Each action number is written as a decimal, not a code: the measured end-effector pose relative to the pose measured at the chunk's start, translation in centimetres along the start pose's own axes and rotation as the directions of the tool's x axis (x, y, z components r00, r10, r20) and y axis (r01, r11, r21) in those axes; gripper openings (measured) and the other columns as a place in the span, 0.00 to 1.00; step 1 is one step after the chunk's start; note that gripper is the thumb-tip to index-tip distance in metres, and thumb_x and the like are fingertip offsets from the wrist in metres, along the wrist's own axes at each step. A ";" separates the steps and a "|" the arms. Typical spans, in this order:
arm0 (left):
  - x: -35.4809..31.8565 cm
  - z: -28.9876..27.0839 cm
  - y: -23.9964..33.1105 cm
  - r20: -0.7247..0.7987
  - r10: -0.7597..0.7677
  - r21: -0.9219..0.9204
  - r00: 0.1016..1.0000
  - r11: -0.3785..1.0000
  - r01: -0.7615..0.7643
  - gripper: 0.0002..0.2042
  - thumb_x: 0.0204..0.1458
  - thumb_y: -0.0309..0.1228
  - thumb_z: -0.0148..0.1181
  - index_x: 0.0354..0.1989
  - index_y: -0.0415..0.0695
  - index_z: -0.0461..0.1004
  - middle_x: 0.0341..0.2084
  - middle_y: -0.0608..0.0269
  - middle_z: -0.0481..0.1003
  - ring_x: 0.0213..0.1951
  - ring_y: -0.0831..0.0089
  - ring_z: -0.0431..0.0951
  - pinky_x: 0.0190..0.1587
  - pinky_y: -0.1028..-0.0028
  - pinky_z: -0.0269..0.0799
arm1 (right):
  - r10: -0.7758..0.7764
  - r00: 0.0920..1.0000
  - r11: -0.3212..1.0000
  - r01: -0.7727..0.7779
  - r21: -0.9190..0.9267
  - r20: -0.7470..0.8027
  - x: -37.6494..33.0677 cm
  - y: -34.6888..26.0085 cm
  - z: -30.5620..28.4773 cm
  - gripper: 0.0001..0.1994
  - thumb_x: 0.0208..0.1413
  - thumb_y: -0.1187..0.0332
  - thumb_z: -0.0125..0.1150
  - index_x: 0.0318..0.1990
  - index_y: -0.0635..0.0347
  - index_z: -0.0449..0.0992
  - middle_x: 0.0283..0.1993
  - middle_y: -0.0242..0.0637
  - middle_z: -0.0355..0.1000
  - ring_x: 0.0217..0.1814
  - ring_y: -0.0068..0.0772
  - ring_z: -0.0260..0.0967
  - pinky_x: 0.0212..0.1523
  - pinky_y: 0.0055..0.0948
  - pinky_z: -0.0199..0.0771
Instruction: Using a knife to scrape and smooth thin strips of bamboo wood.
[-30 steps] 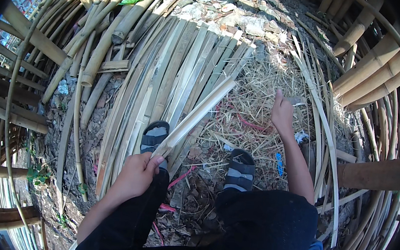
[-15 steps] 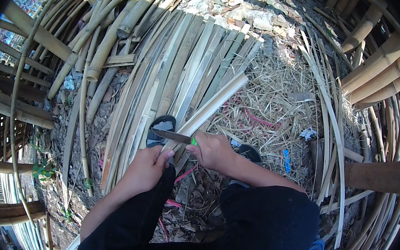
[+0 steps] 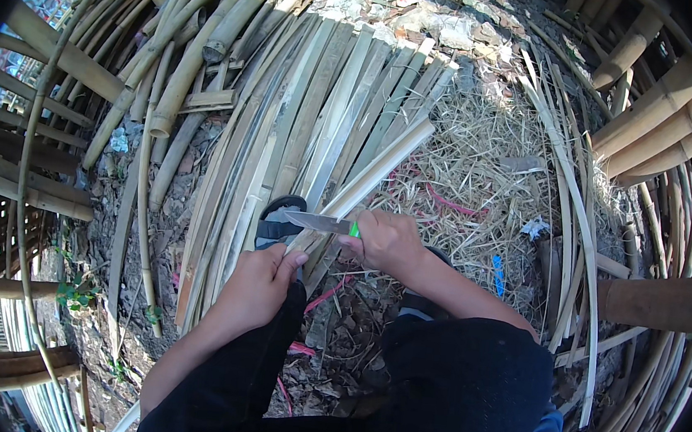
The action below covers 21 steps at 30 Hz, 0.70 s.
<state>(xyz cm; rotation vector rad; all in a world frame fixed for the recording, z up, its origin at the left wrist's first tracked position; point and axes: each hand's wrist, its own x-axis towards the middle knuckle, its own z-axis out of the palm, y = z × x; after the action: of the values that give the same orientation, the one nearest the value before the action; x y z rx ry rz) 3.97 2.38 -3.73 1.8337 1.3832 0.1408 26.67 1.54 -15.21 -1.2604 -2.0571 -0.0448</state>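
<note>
Step looks like shaving or trimming the bamboo strip: left hand pinches its near end, right hand grips the knife, blade crossing the strip. Next stroke seems to call for a firm left hold, edge clear of that thumb. Strip pale, long, narrow, slanting up-right over the laid-out strips. Blade contact unclear.
</note>
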 end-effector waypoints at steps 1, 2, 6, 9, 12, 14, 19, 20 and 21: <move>0.0 0.1 0.0 0.002 0.001 -0.001 1.000 1.000 -0.001 0.21 0.64 0.40 0.51 0.26 0.32 0.70 0.16 0.41 0.70 0.21 0.44 0.73 0.28 0.57 0.66 | 0.001 1.000 1.000 -0.001 -0.001 0.002 -0.2 0.1 0.0 0.20 0.60 0.52 0.57 0.24 0.59 0.66 0.18 0.37 0.64 0.17 0.38 0.68 0.15 0.35 0.67; 0.0 0.2 0.1 0.000 0.019 0.011 1.000 1.000 -0.019 0.21 0.64 0.39 0.52 0.26 0.32 0.70 0.16 0.41 0.70 0.21 0.44 0.73 0.28 0.57 0.66 | -0.007 1.000 1.000 0.007 -0.011 -0.012 -0.4 0.3 0.1 0.21 0.59 0.52 0.58 0.24 0.59 0.66 0.18 0.37 0.63 0.16 0.37 0.67 0.15 0.35 0.66; 0.0 0.2 -0.3 -0.011 0.046 0.048 0.999 0.998 -0.045 0.20 0.64 0.38 0.52 0.25 0.32 0.70 0.15 0.41 0.70 0.21 0.44 0.73 0.27 0.57 0.66 | -0.066 0.997 0.995 0.063 -0.080 -0.033 -0.1 0.8 -0.1 0.23 0.56 0.48 0.60 0.21 0.57 0.65 0.16 0.35 0.64 0.15 0.34 0.68 0.14 0.31 0.67; 0.0 0.1 0.1 0.026 0.007 0.035 1.000 0.999 -0.008 0.20 0.63 0.38 0.52 0.25 0.32 0.70 0.16 0.41 0.70 0.21 0.44 0.73 0.27 0.57 0.66 | -0.110 0.994 0.989 0.106 -0.102 -0.030 -0.4 1.5 -0.5 0.23 0.57 0.48 0.60 0.21 0.57 0.65 0.16 0.35 0.63 0.14 0.34 0.67 0.14 0.31 0.67; -0.2 -0.1 -0.1 0.009 0.023 0.016 1.000 1.000 -0.024 0.21 0.64 0.39 0.52 0.25 0.33 0.70 0.15 0.42 0.71 0.21 0.45 0.74 0.27 0.58 0.67 | -0.121 0.992 0.974 0.114 -0.196 -0.023 -0.7 2.7 -0.6 0.22 0.58 0.49 0.59 0.22 0.57 0.65 0.16 0.34 0.63 0.14 0.33 0.67 0.14 0.32 0.67; -0.4 -0.4 -0.4 0.007 0.011 0.011 1.000 1.000 -0.011 0.21 0.64 0.40 0.51 0.25 0.33 0.70 0.15 0.44 0.71 0.20 0.48 0.74 0.27 0.59 0.68 | -0.061 0.998 0.967 0.052 -0.249 -0.028 -1.4 4.8 -0.6 0.21 0.59 0.50 0.58 0.23 0.57 0.65 0.16 0.35 0.63 0.15 0.34 0.68 0.14 0.32 0.67; -1.4 -0.9 -1.0 0.041 -0.068 -0.007 0.997 0.998 0.069 0.22 0.65 0.41 0.51 0.25 0.34 0.72 0.14 0.52 0.72 0.19 0.58 0.74 0.27 0.63 0.69 | 0.662 0.748 0.709 -0.644 -0.288 -0.047 -0.3 11.1 -4.5 0.27 0.67 0.49 0.43 0.28 0.67 0.71 0.22 0.55 0.72 0.26 0.58 0.74 0.29 0.53 0.72; -1.5 -1.0 -1.0 0.061 -0.082 -0.014 0.995 0.996 0.083 0.22 0.65 0.41 0.51 0.25 0.35 0.72 0.14 0.53 0.71 0.19 0.62 0.74 0.27 0.64 0.68 | 0.716 0.689 0.650 -0.716 -0.256 -0.110 -0.4 14.1 -5.2 0.29 0.68 0.49 0.40 0.29 0.69 0.72 0.24 0.58 0.73 0.29 0.63 0.73 0.34 0.56 0.71; -1.6 -1.1 -0.8 0.085 -0.084 -0.026 0.993 0.996 0.087 0.21 0.65 0.41 0.51 0.25 0.35 0.72 0.14 0.55 0.71 0.19 0.65 0.74 0.27 0.66 0.68 | 0.763 0.621 0.582 -0.781 -0.227 -0.178 -1.0 16.5 -6.7 0.31 0.69 0.49 0.37 0.30 0.72 0.73 0.25 0.61 0.73 0.32 0.67 0.73 0.38 0.58 0.70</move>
<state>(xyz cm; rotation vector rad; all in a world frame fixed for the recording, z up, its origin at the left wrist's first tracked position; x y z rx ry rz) 2.12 1.64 -2.96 1.7332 1.3911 0.0392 43.64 6.88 -16.09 -2.2262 -1.2953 0.0290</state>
